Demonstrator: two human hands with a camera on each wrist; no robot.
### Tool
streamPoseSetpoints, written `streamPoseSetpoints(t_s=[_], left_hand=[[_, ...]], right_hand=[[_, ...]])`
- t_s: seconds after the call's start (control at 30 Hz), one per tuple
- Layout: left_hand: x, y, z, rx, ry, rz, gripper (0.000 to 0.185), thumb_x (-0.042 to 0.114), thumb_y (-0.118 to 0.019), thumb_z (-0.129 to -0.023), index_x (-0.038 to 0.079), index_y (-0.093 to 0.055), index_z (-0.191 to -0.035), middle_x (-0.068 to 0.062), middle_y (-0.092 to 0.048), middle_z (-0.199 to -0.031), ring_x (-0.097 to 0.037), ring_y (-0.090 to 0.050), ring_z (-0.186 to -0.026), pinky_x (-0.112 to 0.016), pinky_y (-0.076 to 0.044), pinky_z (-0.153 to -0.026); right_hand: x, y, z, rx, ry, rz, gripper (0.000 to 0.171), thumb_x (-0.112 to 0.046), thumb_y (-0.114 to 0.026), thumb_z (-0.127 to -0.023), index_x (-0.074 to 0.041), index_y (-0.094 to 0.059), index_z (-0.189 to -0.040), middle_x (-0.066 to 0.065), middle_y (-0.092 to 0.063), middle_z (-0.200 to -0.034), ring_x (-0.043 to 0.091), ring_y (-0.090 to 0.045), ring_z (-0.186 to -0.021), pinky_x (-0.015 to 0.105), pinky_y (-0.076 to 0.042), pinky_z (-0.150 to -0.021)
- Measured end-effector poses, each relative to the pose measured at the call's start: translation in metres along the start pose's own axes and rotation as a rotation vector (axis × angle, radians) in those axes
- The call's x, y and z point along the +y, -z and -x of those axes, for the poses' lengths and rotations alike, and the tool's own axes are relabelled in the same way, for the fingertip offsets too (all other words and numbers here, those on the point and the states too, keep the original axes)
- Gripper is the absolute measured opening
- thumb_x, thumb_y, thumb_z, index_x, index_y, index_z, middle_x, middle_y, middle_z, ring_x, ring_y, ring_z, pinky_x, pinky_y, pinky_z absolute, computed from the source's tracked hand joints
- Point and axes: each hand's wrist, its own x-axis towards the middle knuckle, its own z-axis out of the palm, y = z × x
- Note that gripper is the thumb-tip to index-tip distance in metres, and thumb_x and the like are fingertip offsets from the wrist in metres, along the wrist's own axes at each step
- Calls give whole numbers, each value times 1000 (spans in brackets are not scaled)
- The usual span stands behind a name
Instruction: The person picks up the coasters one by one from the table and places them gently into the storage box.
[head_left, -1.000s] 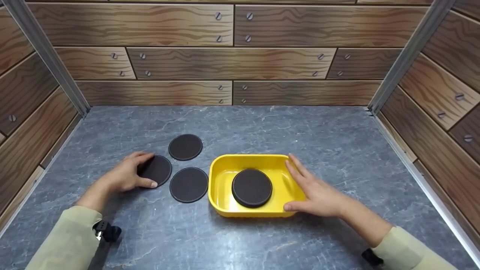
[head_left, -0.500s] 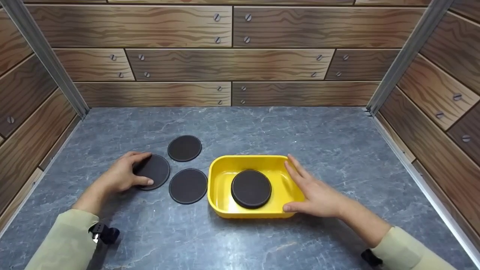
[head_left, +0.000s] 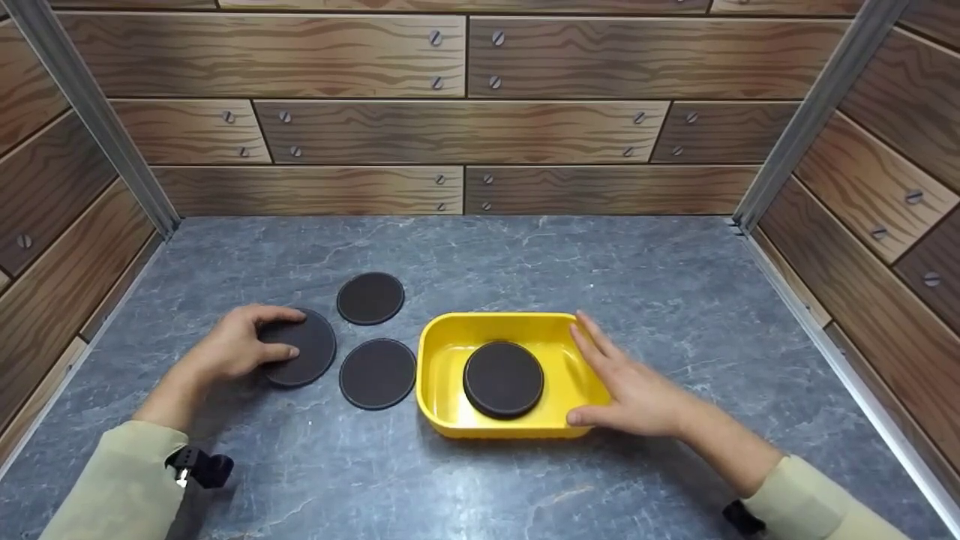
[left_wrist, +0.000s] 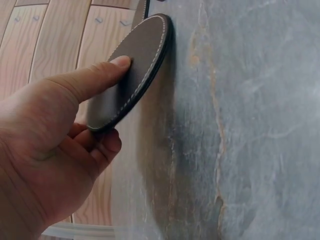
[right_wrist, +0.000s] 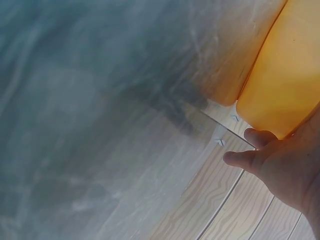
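My left hand pinches a dark round coaster with light edge stitching, at the left of the table. In the left wrist view the thumb lies on the coaster's face and other fingers show under its edge, the disc tilted. My right hand rests at the right end of a yellow plastic bin, fingers extended at the back corner and thumb at the front rim. Inside the bin lies a dark coaster, thick at its edge like a small stack.
Two more coasters lie flat on the marbled grey table: one farther back and one beside the bin's left wall. Wood-patterned panels enclose the back and sides.
The left hand has shifted slightly left and toward the front with its coaster, and the thumb has moved farther over the disc. The right hand and the bin have stayed in place.
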Motion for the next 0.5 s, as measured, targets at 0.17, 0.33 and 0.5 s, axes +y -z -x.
streamPoseSetpoints(t_s=[0.17, 0.33, 0.5], left_hand=[[5, 3, 1, -13, 27, 41, 42, 19, -88, -89, 11, -77, -128, -19, -69, -135, -35, -61, -124, -42, -46, -102], [8, 3, 1, -7, 42, 47, 44, 20, -87, -90, 9, -76, -131, -19, -69, -136, -34, -61, -125, -26, -46, -98], [11, 2, 0, 29, 38, 87, 45, 14, -84, -91, 5, -74, -134, -22, -69, -134, -32, -63, -120, -13, -47, -90]], right_hand=[[1, 0, 1, -1, -4, 0, 121, -69, -74, -89, -12, -7, -172, 6, 11, -177, 52, -28, -152, 74, -34, -111], [1, 0, 0, 5, 6, -5, 121, -68, -75, -89, -11, -8, -172, 7, 10, -177, 51, -27, -153, 72, -32, -114], [1, -1, 0, 12, 16, -8, 121, -66, -76, -89, -10, -8, -172, 9, 9, -178, 49, -23, -155, 70, -30, -116]])
